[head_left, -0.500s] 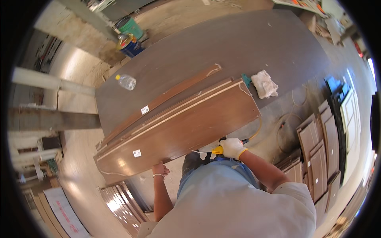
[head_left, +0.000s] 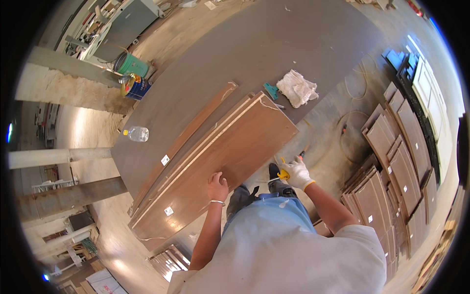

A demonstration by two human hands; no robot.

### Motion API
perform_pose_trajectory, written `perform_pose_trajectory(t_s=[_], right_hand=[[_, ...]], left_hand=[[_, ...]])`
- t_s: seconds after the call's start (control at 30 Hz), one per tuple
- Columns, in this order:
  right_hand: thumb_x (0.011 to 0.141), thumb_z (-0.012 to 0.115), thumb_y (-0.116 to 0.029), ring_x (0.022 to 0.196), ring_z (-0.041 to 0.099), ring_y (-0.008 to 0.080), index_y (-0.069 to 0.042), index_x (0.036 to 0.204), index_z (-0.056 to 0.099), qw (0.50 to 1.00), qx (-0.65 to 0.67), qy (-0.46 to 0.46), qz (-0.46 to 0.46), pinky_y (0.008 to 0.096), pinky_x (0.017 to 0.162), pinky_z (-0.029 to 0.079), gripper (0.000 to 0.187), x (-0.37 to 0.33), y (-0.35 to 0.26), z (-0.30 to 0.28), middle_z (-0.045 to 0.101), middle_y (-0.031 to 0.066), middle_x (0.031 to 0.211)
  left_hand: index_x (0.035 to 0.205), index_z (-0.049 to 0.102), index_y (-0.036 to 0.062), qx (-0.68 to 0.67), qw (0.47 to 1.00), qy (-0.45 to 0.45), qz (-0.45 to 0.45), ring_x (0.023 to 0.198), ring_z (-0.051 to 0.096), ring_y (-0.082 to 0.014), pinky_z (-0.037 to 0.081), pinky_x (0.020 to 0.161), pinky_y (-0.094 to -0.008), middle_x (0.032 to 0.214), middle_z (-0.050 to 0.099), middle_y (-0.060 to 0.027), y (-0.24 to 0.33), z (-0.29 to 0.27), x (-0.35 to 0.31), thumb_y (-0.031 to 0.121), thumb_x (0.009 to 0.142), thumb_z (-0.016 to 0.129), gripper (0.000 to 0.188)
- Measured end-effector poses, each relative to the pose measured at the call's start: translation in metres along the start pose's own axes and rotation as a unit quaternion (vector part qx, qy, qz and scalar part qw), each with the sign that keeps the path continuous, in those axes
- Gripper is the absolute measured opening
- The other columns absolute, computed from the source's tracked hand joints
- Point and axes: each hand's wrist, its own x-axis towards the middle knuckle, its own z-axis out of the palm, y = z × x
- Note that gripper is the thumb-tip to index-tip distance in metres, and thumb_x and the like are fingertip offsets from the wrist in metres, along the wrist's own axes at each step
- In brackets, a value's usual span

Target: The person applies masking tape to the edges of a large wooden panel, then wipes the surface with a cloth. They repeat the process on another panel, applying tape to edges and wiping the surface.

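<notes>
My bare left hand (head_left: 217, 187), with a bracelet at the wrist, rests on the face of a brown wooden panel (head_left: 230, 147); its fingers are loosely bent and hold nothing. In a white glove, my right hand (head_left: 298, 174) is closed round a yellow air blow gun (head_left: 283, 174) with a thin nozzle, just off the panel's near right edge. Pale beads run along the panel's far edge and ends, and a small white label (head_left: 169, 211) sticks to its left part. A narrow brown strip (head_left: 196, 128) lies beyond it.
On the large dark table (head_left: 274, 44) are a bunched white cloth (head_left: 296, 88), a green scraper (head_left: 270, 90) and a clear bottle (head_left: 136, 134). An air hose (head_left: 342, 142) coils across the floor at right, near stacked brown panels (head_left: 401, 166). Buckets (head_left: 131, 64) stand far left.
My left hand has moved from the panel's near edge up onto its face. My right hand, with the blow gun, has shifted slightly right and up. The whole view has turned.
</notes>
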Motion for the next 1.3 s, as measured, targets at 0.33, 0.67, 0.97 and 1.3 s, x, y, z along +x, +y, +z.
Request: perform_pose_trajectory(t_s=[0.33,0.67,0.97,1.3], right_hand=[[0.088,0.073,-0.031,0.123,0.067,0.0325,-0.021,0.127,0.075,0.965,-0.063,-0.169,0.189,0.0532,0.121,0.037,0.040,-0.014,0.099,0.081,0.077,0.0139,0.115],[0.093,0.064,-0.023,0.113,0.075,0.0346,-0.010,0.114,0.081,0.917,0.081,-0.082,0.383,0.0466,0.090,0.061,0.030,0.016,0.131,0.099,0.079,0.0160,0.120],[0.079,0.072,0.003,0.098,0.072,0.0336,-0.009,0.110,0.075,0.883,0.212,0.394,0.145,0.0446,0.091,0.057,0.034,0.168,0.020,-0.081,0.077,0.0113,0.104],[0.075,0.067,0.004,0.091,0.066,0.0366,-0.007,0.106,0.072,0.960,0.142,0.236,-0.045,0.0481,0.088,0.053,0.033,0.232,-0.097,-0.050,0.073,0.0136,0.101]], left_hand=[[0.121,0.074,0.0072,0.062,0.997,-0.041,0.032,0.139,0.049,-0.0411,0.043,0.117,-0.0506,0.150,0.056,-0.0190,-0.008,0.003,-0.012,0.015,0.092,0.072,0.030],[0.117,0.076,0.0104,0.038,0.997,-0.047,0.042,0.133,0.054,-0.0390,0.045,0.114,-0.0489,0.143,0.058,-0.0157,-0.011,-0.007,-0.005,0.016,0.091,0.074,0.027],[0.119,0.073,0.0139,-0.007,1.000,-0.009,-0.010,0.125,0.058,-0.0392,0.049,0.108,-0.0511,0.133,0.064,-0.0130,-0.009,-0.019,0.026,0.018,0.089,0.076,0.030],[0.109,0.078,0.0106,0.027,0.957,0.155,-0.244,0.112,0.067,-0.0407,0.053,0.103,-0.0514,0.110,0.075,-0.0177,-0.225,-0.113,0.125,0.011,0.086,0.070,0.025]])
